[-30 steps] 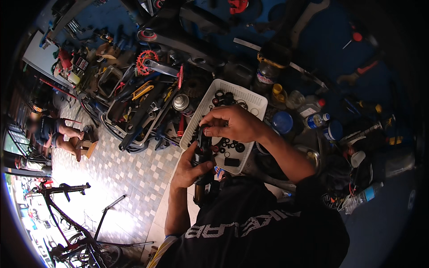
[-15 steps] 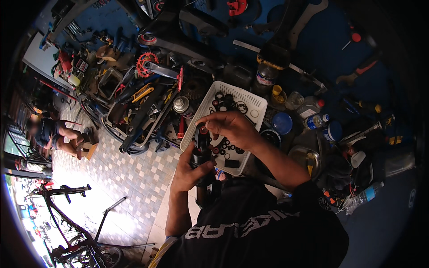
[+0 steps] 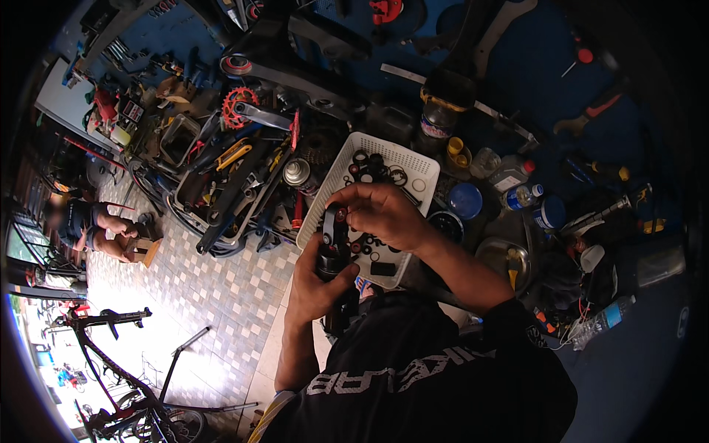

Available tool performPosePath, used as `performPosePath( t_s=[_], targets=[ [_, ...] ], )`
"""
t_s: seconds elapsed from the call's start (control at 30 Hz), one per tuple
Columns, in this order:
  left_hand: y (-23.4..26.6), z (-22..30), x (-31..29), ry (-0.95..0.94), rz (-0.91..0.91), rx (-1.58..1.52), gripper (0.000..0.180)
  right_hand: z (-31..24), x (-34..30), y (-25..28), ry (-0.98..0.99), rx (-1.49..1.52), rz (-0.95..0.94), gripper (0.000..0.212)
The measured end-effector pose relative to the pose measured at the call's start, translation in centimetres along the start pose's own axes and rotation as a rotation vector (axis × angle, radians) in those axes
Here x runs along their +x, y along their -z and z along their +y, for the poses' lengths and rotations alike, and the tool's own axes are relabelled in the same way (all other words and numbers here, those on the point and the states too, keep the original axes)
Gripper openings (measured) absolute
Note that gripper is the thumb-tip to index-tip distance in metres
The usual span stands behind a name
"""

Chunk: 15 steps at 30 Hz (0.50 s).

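A black bike shock (image 3: 336,247) stands roughly upright in front of my chest, its top eyelet showing a small reddish ring inside. My left hand (image 3: 314,288) is wrapped around the shock's body below the eyelet. My right hand (image 3: 388,218) grips the eyelet from the right, index finger bent over its top and thumb against its side. Whether a small part sits between these fingertips is hidden. Beneath both hands is a white perforated plastic basket (image 3: 423,164) holding several black rings, seals and small round parts.
Left of the basket stand a spray can (image 3: 297,173) and a tray full of tools (image 3: 236,177). Bottles and a blue lid (image 3: 465,201) crowd its right side. A bike frame (image 3: 111,354) stands on the tiled floor, where another person (image 3: 103,229) sits at far left.
My right hand's fingers have come down from above the eyelet to close against its side. The shock has turned slightly; my left hand keeps its hold.
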<state>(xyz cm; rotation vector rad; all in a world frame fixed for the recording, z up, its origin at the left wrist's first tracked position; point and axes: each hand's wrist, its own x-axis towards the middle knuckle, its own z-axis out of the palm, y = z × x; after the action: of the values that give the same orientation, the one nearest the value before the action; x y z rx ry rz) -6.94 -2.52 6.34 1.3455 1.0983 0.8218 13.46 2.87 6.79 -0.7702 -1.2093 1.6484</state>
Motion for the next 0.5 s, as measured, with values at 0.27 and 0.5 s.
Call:
performPosePath(
  t_s=[0.27, 0.5],
  targets=[
    [-1.0, 2.1, -0.7, -0.058, 0.076, 0.22, 0.045, -0.6, -0.3, -0.8, 0.053, -0.086, 0.031, 0.031],
    [-1.1, 1.9, -0.6, -0.073, 0.156, 0.282, 0.045, -0.9, 0.0, -1.5, 0.052, -0.132, 0.037, 0.031]
  ],
)
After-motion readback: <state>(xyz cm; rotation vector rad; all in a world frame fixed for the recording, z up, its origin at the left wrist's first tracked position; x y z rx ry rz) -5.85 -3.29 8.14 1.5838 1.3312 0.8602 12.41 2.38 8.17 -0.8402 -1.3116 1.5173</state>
